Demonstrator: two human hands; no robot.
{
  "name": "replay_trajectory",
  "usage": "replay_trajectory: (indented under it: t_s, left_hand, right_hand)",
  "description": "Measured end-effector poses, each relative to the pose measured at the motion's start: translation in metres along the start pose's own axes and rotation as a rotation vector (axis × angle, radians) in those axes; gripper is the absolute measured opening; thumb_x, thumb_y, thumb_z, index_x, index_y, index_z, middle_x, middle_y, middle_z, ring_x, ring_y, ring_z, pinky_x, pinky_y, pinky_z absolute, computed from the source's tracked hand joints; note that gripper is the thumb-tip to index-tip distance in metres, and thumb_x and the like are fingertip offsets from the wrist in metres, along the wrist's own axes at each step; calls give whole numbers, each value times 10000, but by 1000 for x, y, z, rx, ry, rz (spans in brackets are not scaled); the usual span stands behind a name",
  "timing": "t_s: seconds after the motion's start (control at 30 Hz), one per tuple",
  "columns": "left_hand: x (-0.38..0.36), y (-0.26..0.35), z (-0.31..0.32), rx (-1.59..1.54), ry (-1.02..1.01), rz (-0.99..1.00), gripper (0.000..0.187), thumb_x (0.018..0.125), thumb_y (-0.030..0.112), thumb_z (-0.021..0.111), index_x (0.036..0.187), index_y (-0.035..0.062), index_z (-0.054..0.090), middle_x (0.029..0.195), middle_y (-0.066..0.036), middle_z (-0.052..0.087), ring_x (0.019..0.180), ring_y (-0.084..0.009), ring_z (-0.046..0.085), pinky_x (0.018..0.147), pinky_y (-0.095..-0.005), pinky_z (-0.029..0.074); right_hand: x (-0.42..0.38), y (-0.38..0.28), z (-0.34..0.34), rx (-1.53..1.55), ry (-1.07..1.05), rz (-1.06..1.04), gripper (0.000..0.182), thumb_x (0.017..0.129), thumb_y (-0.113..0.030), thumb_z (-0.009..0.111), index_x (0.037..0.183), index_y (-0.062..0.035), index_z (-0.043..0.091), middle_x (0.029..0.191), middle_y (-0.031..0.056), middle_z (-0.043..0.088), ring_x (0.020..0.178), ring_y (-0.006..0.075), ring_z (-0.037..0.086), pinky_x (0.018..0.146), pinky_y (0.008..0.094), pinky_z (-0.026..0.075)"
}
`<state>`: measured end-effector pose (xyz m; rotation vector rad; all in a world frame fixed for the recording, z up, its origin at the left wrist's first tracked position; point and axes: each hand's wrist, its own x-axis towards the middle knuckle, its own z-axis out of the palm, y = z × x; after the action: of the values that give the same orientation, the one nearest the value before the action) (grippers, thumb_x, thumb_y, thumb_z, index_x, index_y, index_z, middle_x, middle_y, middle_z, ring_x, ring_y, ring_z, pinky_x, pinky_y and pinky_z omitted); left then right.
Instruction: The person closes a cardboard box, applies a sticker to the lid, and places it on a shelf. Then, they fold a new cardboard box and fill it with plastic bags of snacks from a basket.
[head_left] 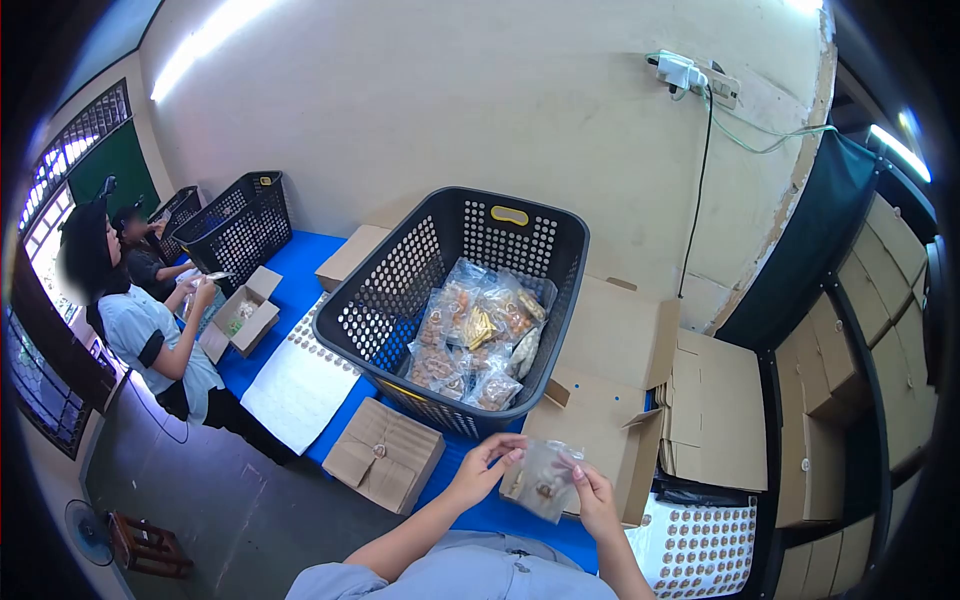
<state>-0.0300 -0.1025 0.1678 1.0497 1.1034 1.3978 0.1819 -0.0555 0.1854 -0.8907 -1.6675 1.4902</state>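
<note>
basket behind pouch | open box right | closed box left, probably taped

Clear packet contents too small to tell; co-worker's face blurred.

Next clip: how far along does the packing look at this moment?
Done: one closed small box sits on the blue table. In hand: the left hand and right hand hold a clear packet between them over an open carton; what is inside the carton is hidden. Left: many filled packets fill the black basket, and flat cardboard lies stacked alongside.
</note>
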Motion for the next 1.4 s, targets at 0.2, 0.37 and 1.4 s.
replay_trajectory:
  t_s: [0.2,0.37,1.4]
  left_hand:
    - [-2,-9,19,483,-226,374,609,928,272,619,1423,23,365,1464,-115,342,1318,-196,371,1019,-306,383]
    - [-13,-20,36,-8,-119,40,503,951,260,586,1357,-1,448,1321,-116,522,1176,-144,491,985,-292,407]
    - [-11,-24,36,112,-159,3,361,1002,228,483,1264,-7,560,1169,-98,626,1104,-144,553,983,-288,405]
  right_hand:
    - [-1,-22,20,-251,23,-189,407,937,-155,573,1319,-25,524,1156,136,546,1056,232,553,942,325,422]
    - [2,-22,30,-265,233,-178,430,843,-108,673,1253,-27,573,1201,130,506,1082,230,518,937,335,421]
    - [7,6,14,-130,401,-207,221,805,-110,721,994,-6,672,1130,129,562,1070,254,544,942,346,417]
